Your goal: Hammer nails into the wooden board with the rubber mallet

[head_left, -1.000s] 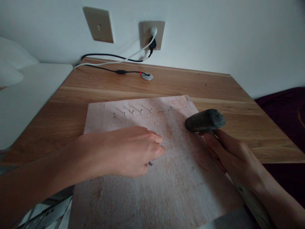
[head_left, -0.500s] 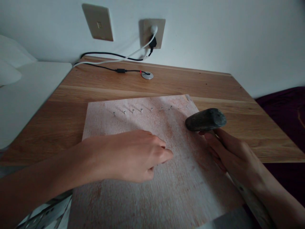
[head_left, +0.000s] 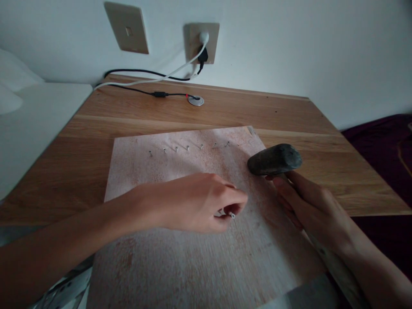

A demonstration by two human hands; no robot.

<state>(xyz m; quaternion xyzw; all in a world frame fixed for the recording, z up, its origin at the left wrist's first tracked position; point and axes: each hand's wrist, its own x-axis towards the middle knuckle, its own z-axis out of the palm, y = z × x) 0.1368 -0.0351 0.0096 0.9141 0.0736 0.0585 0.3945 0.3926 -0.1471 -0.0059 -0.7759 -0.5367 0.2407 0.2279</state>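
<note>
A pale pinkish wooden board (head_left: 199,262) lies on a wooden table (head_left: 96,133). Several small nails (head_left: 187,148) stand in a row near the board's far edge. My left hand (head_left: 199,204) hovers over the middle of the board, fingers pinched on a small nail (head_left: 231,215). My right hand (head_left: 309,210) is wrapped round the handle of a hammer, close under its dark head (head_left: 275,159), which hangs just above the board's right edge.
A wall switch plate (head_left: 126,28) and a socket (head_left: 201,43) with a white and a black plug sit on the wall. Cables (head_left: 144,81) run along the table's back to a metal grommet (head_left: 195,101). A white surface (head_left: 28,120) adjoins the table's left.
My left hand has slid right across the board towards the hammer, and a small nail now shows at its fingertips. The right hand and hammer have hardly moved.
</note>
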